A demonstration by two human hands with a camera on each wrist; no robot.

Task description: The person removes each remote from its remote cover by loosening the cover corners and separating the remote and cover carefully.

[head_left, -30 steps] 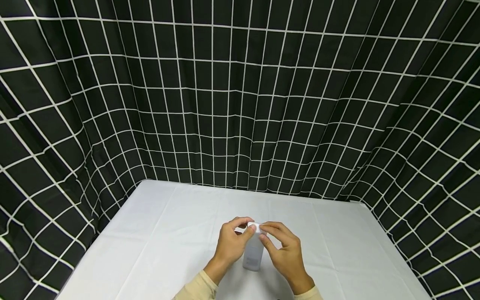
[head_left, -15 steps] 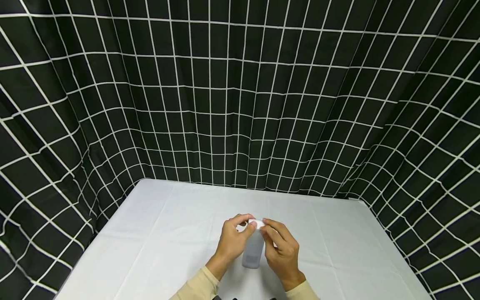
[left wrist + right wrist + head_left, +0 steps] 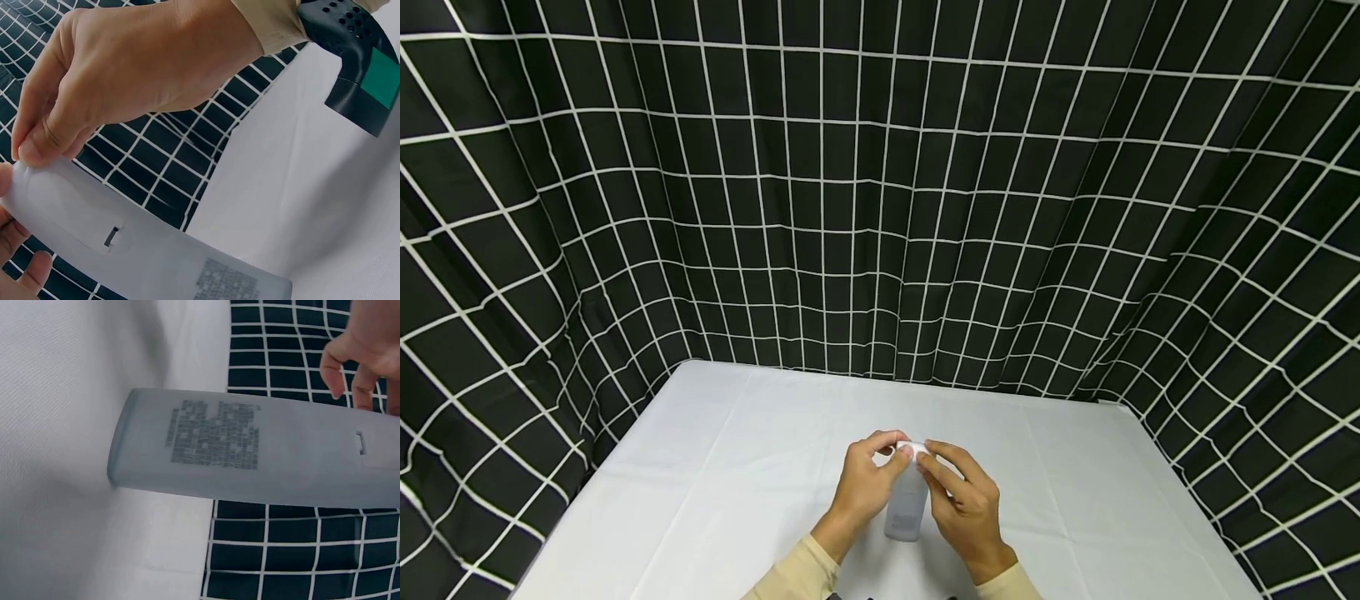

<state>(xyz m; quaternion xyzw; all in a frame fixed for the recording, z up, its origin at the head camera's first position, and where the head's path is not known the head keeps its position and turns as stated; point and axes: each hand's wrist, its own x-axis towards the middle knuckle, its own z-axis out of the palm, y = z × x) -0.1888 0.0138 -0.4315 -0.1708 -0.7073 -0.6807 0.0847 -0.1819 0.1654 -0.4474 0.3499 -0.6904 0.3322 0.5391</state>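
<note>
Hanging behind and to both sides, a black curtain (image 3: 880,208) with a white grid encloses the white table (image 3: 700,475). Standing upright near the table's front middle is a translucent grey bottle (image 3: 906,504); whether it holds anything cannot be told. Its white cap (image 3: 908,450) sits on top. The left hand (image 3: 863,487) curls its fingers round the bottle's upper part, and the right hand (image 3: 964,504) pinches the cap with thumb and fingertips. Compared with a second ago, the right hand's fingers have turned slightly on the cap; the bottle keeps its place.
</note>
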